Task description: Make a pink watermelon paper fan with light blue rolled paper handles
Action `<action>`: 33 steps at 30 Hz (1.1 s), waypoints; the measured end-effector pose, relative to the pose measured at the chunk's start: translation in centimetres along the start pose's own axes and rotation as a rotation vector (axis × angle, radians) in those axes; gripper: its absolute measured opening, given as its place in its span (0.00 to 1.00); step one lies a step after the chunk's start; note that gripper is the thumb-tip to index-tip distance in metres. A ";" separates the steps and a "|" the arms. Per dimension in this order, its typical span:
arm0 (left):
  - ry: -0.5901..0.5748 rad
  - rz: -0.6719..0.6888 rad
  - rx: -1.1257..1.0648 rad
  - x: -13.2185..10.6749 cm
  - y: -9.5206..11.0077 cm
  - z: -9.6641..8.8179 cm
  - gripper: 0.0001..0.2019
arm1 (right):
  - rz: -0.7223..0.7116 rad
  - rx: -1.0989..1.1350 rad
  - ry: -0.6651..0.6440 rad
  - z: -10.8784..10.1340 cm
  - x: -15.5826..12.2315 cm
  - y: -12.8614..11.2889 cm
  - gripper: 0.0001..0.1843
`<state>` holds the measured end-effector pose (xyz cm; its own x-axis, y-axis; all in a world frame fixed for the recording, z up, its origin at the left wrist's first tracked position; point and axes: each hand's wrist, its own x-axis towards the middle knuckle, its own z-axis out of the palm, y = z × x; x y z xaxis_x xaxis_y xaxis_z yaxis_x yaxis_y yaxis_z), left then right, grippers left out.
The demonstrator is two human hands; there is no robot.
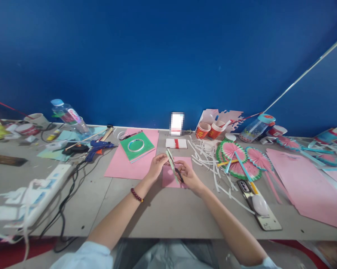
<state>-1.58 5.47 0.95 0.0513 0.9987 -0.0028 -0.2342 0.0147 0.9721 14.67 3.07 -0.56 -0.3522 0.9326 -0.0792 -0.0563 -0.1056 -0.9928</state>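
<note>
My left hand [158, 165] pinches the upper end of a narrow pale green paper strip [169, 157]. In my right hand [188, 175] is a pair of dark-handled scissors [180, 174], its blades lying along the strip. Whether the blades are parted does not show clearly. Both hands are held over a small pink paper square [169, 181] on the table. Just beyond them lies a white stack with a red band [177, 143].
To the left are a green paper stack [125, 148] with tape, a blue glue gun [97, 148] and a power strip [49, 190]. White paper scraps [204, 158], watermelon paper fans [233, 153], a phone [244, 187] and pink sheets [311, 183] lie right. Red cups [203, 130] stand behind.
</note>
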 end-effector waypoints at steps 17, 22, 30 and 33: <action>-0.018 -0.213 -0.417 1.4 -1.8 -0.8 0.04 | 0.087 0.160 -0.114 -0.6 -0.1 -0.6 0.28; 0.006 -0.224 -0.469 1.5 -1.1 -1.1 0.04 | -0.029 0.289 0.000 -1.3 0.1 -0.7 0.26; -0.212 -0.282 -0.684 0.6 0.5 -1.2 0.10 | -0.115 0.159 0.416 -2.5 0.9 0.3 0.27; -0.271 -0.282 -0.736 0.3 0.8 -1.2 0.11 | -0.117 0.143 0.428 -2.3 1.0 0.4 0.25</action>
<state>-2.89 5.87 1.45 0.4128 0.9078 -0.0747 -0.7479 0.3846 0.5410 16.46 4.74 -1.20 0.0801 0.9964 -0.0268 -0.2112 -0.0093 -0.9774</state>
